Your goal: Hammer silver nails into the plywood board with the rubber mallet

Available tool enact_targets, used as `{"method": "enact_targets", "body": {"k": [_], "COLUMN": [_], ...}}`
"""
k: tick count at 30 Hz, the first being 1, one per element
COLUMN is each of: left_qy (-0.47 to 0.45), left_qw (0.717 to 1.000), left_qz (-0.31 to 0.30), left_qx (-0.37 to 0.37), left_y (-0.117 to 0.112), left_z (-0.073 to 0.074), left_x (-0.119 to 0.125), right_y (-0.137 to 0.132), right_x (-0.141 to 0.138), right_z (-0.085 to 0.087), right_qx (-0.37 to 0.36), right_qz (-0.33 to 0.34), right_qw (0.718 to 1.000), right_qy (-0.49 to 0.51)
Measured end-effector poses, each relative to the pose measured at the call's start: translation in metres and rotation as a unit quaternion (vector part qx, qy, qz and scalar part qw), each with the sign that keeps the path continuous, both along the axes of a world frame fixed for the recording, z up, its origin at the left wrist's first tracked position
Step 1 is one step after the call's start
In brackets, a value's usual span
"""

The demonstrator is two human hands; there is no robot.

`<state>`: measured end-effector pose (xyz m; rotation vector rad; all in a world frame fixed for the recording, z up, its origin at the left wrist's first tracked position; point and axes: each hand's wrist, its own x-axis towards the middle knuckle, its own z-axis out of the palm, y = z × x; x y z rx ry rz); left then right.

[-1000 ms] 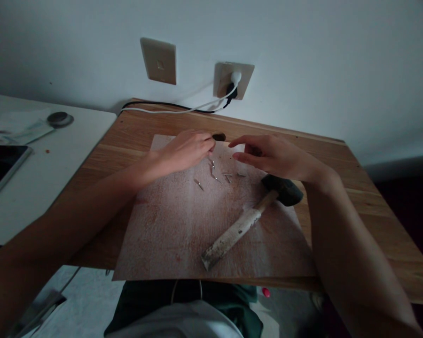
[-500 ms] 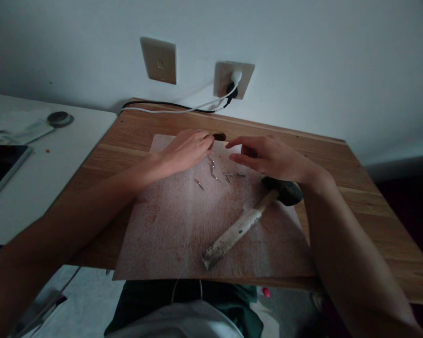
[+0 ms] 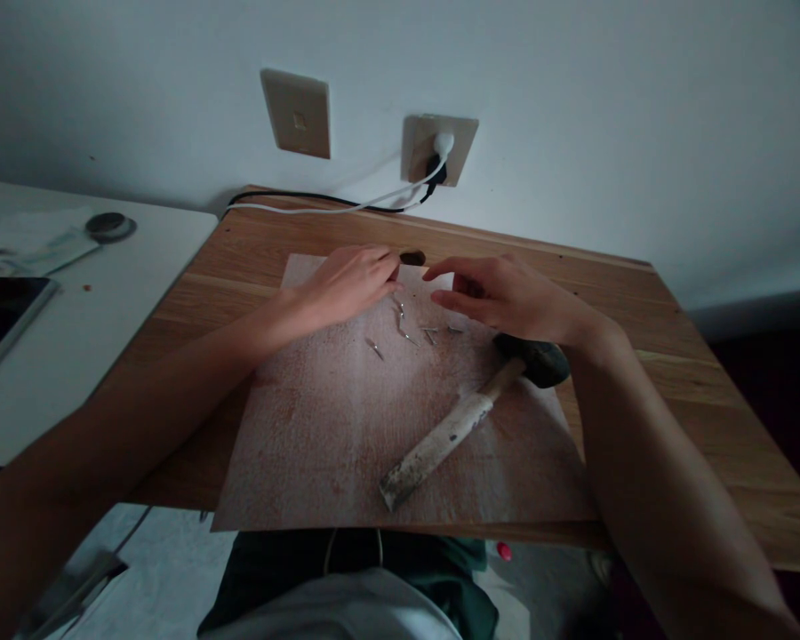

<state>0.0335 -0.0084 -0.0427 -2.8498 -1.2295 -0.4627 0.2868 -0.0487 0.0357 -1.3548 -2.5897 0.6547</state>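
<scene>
My left hand [image 3: 358,280] is closed near the far edge of a thin reddish-brown board [image 3: 307,444]. Its fingers are curled together, and anything between them is hidden. Across from it hovers my right hand [image 3: 497,289], thumb and index finger apart with nothing between them. Several small metal nails [image 3: 374,348] lie scattered on the board just below the hands. A hammer [image 3: 440,436] with a worn, whitish wooden handle rests diagonally on the board, its dark head [image 3: 540,360] beside my right wrist. Behind the fingertips sits a small dark rounded object [image 3: 412,258], kind unclear.
Beneath the board is a wooden table [image 3: 680,391] against a white wall. Black and white cables [image 3: 307,209] run along its back edge to a wall socket [image 3: 463,151]. On the left, a white table [image 3: 107,329] bears a phone-like device [image 3: 4,311] and a roll of tape [image 3: 110,226].
The view has shifted very slightly. Both hands keep nearly the same pose, and the hammer and nails lie where they were.
</scene>
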Motion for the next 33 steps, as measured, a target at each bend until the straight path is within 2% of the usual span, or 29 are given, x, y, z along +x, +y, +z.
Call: {"method": "enact_targets", "body": {"k": [7, 13, 19, 22, 33], "left_qy": [-0.057, -0.105, -0.111, -0.103, -0.098], "left_qw": [0.998, 0.993, 0.986, 0.984, 0.982], "left_qz": [0.024, -0.048, -0.110, -0.133, -0.155], "left_qx": [-0.019, -0.029, -0.051, -0.059, -0.049], "left_y": [0.003, 0.003, -0.021, -0.031, -0.032], "left_z": [0.008, 0.022, 0.047, 0.054, 0.053], "left_x": [-0.001, -0.006, 0.002, 0.005, 0.006], "right_y": [0.001, 0.002, 0.002, 0.002, 0.003], "right_x": [0.001, 0.005, 0.009, 0.009, 0.009], "right_z": [-0.001, 0.001, 0.005, 0.006, 0.005], "right_qx": [-0.013, -0.014, -0.006, -0.006, -0.012], "right_qz": [-0.003, -0.008, -0.014, -0.015, -0.010], "right_qw": [1.000, 1.000, 1.000, 1.000, 1.000], "right_qy": [0.004, 0.013, 0.015, 0.008, 0.003]}}
